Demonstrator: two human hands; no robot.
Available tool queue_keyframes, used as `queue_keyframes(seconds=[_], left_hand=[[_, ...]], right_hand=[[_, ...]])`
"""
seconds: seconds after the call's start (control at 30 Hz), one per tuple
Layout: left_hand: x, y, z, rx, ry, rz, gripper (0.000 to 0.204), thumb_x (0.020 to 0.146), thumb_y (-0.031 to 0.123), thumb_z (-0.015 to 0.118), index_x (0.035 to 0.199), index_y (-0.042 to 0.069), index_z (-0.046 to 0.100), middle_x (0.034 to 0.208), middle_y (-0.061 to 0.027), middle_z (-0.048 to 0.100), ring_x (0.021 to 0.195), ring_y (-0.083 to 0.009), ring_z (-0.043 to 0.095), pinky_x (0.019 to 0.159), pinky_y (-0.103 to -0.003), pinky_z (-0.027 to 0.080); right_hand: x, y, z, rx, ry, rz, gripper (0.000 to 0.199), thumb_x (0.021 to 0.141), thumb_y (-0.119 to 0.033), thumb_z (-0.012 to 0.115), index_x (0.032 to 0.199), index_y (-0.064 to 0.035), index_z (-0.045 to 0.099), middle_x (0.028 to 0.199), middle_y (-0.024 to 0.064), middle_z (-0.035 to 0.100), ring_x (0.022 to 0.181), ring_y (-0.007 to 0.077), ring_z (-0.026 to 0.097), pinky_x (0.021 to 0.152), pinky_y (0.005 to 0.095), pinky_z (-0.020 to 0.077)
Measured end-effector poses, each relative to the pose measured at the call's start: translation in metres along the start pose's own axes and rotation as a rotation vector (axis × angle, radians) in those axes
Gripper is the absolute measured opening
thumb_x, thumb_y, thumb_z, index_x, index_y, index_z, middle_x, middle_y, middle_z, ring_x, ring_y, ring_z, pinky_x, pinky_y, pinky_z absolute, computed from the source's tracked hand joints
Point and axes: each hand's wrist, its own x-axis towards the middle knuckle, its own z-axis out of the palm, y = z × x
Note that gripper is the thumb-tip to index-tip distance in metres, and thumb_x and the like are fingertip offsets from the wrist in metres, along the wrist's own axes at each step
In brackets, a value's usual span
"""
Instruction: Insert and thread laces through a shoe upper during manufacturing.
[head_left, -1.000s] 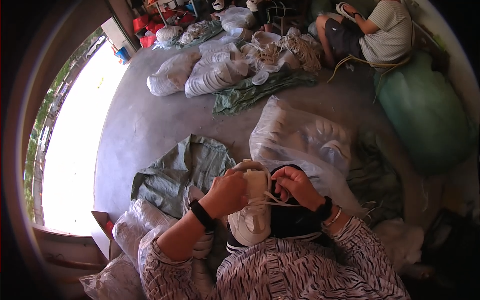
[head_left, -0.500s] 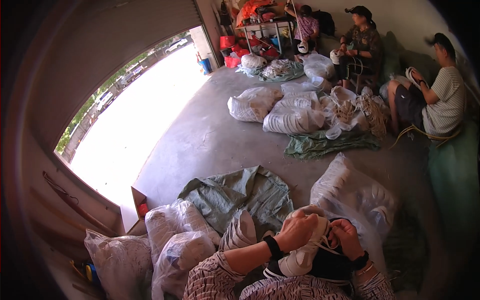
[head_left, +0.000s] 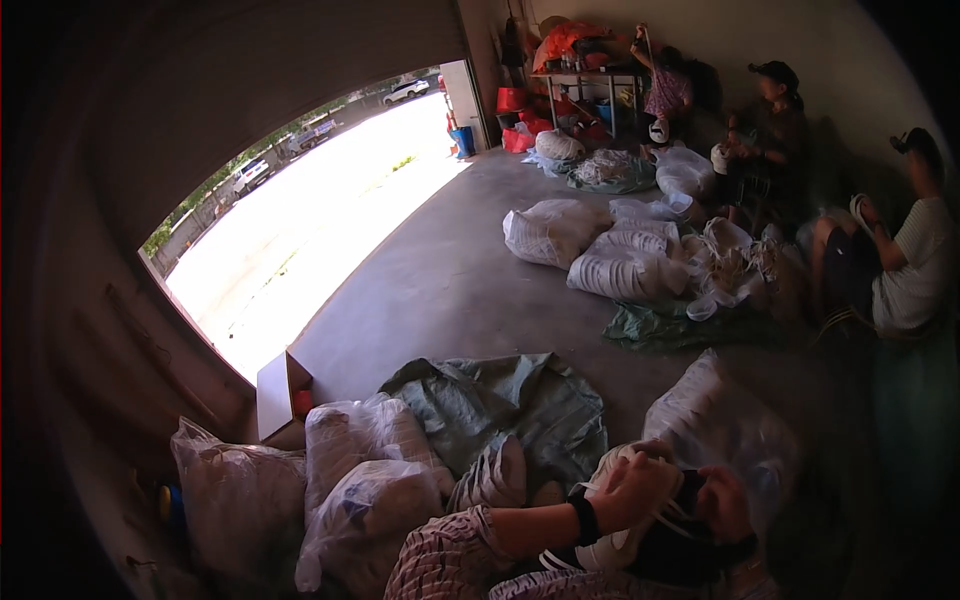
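A pale sneaker point(head_left: 612, 548) with white laces lies in my lap, its lower part against dark cloth. My left hand point(head_left: 640, 492) is closed over its upper, fingers bent near the opening. On the other side, my right hand point(head_left: 722, 503) is closed with fingers pinched at a white shoelace point(head_left: 672, 522); its fingertips are in shadow. Just left of the shoe stands a stack of pale nested shoe pieces point(head_left: 490, 475). Beyond my hands lies a clear plastic bag point(head_left: 715, 420) filled with pale pieces.
Filled plastic bags point(head_left: 240, 495) stand at my left, beside an open carton point(head_left: 275, 395). A green woven sheet point(head_left: 510, 395) spreads ahead on the floor. Farther off are more filled bags point(head_left: 630, 265), bundles of cord point(head_left: 725, 250), a cluttered table point(head_left: 590, 75) and three seated people handling shoes.
The view has turned, so the room sits farther right and lower, and it looks darker. Both my hands stay at the sneaker, their fingers slightly shifted.
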Motion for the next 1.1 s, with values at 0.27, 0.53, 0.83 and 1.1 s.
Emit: queue_keyframes(seconds=[0.27,0.53,0.83,1.1], left_hand=[[-0.039,-0.024,0.065,-2.548,0.033,-0.981,0.007,0.071,0.009,0.052,0.077,0.010,0.050,0.066,-0.0042,0.046,0.065,-0.0203,0.052,0.067,-0.034,0.038],[-0.041,-0.013,0.047,-3.077,0.608,-1.282,0.011,0.081,0.010,0.048,0.091,0.005,0.050,0.087,-0.0108,0.048,0.085,-0.0251,0.051,0.078,-0.036,0.039],[-0.064,-0.065,0.074,-3.926,0.204,-0.255,0.021,0.089,0.019,0.044,0.106,0.007,0.049,0.080,-0.0121,0.058,0.077,-0.0277,0.061,0.069,-0.041,0.047],[-0.068,-0.043,0.112,-3.376,0.571,-1.160,0.034,0.079,0.013,0.061,0.112,0.009,0.053,0.107,-0.0080,0.055,0.099,-0.0285,0.056,0.082,-0.040,0.047]], right_hand=[[0.002,-0.011,0.015,-0.073,-0.028,0.076,0.018,0.086,-0.011,0.051,0.100,-0.0009,0.057,0.067,0.0053,0.060,0.051,0.0086,0.050,0.049,0.0204,0.0409],[0.009,-0.017,0.031,-0.218,-0.155,-0.047,0.013,0.084,-0.009,0.060,0.092,0.0004,0.058,0.075,0.0069,0.065,0.064,0.0089,0.060,0.059,0.0207,0.0482],[0.016,-0.016,0.047,-0.661,-0.256,-0.060,0.016,0.080,-0.013,0.064,0.086,0.0018,0.061,0.072,0.0082,0.065,0.066,0.0094,0.059,0.059,0.0255,0.0472],[0.021,-0.004,0.036,-0.587,-0.285,-0.548,0.014,0.081,-0.012,0.059,0.090,-0.0007,0.060,0.071,0.0133,0.063,0.067,0.0236,0.063,0.062,0.0315,0.0473]])
